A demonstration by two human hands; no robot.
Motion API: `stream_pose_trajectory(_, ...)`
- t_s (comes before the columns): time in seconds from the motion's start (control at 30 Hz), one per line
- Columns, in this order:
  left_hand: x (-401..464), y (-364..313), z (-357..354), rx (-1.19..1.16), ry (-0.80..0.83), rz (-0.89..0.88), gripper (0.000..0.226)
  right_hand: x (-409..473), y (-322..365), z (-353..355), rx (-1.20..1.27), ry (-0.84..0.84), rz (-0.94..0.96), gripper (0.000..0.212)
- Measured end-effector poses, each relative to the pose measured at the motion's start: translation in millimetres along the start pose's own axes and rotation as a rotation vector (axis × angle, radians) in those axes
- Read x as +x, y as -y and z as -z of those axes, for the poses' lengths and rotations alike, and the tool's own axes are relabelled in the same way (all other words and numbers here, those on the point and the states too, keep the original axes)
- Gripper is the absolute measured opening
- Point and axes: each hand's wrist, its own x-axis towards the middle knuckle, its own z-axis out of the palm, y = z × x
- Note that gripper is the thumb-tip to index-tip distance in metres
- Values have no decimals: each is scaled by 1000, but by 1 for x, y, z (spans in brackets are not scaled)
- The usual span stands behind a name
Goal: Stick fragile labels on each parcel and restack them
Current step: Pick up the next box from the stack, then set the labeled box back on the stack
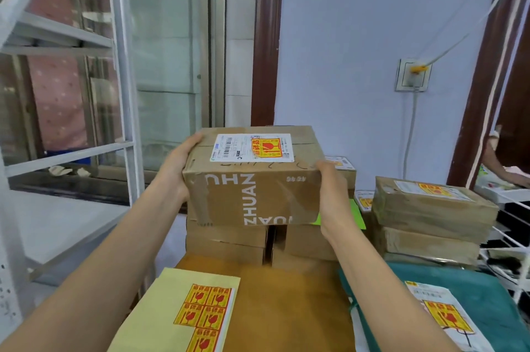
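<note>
- Both hands hold one cardboard box point(253, 176) from its sides: the left hand point(176, 168) curls round the left end, fingertips on the top edge; the right hand point(334, 194) lies against the right end, fingers bent over the corner.
- The box is rectangular, brown, wrapped in glossy wrinkled tape, with white letters on the near face. It sits at the top of a stack of smaller boxes point(229, 240); whether it touches them I cannot tell.
- On its top lies a white shipping label point(253, 147) with a yellow-and-red fragile sticker point(266, 147) on it.
- Near the bottom, a pale yellow backing sheet point(160, 320) carries square fragile stickers point(205, 311), on a brown table point(286, 303).
- To the right, two flat taped parcels point(430, 217) are stacked, the upper one labelled.
- Lower right, a teal soft bag point(470, 285) bears a labelled white slip.
- A grey metal rack point(120, 70) stands left.
</note>
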Motion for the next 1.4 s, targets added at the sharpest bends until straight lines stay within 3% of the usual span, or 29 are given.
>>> stream_pose_trajectory(0.13,17,-11,4,2,-1,-112,38,21,-11,-12,87,67,-11,25)
stream_pose_trajectory(0.23,28,-20,4,20,-58,-255,31,35,-20,-21,194,104,-23,28)
stream_pose_trajectory(0.33,38,-27,5,33,-63,-407,39,50,-32,-32,280,168,-6,34)
stream_pose_trajectory(0.57,72,-23,22,118,-36,-568,21,77,-63,-53,270,274,70,36)
stream_pose_trajectory(0.77,117,-7,39,41,-56,-542,26,111,-83,-68,227,260,42,36)
stream_pose_trajectory(0.93,154,4,45,-22,-130,-508,13,143,-96,-79,183,231,11,43)
stream_pose_trajectory(1.17,199,27,58,63,-157,-292,15,164,-118,-86,8,216,-32,38)
stream_pose_trajectory(1.3,209,46,61,85,-158,-171,43,163,-117,-91,-64,215,-28,53)
stream_pose_trajectory(1.4,212,67,72,264,-266,-215,45,155,-124,-92,-100,199,17,61)
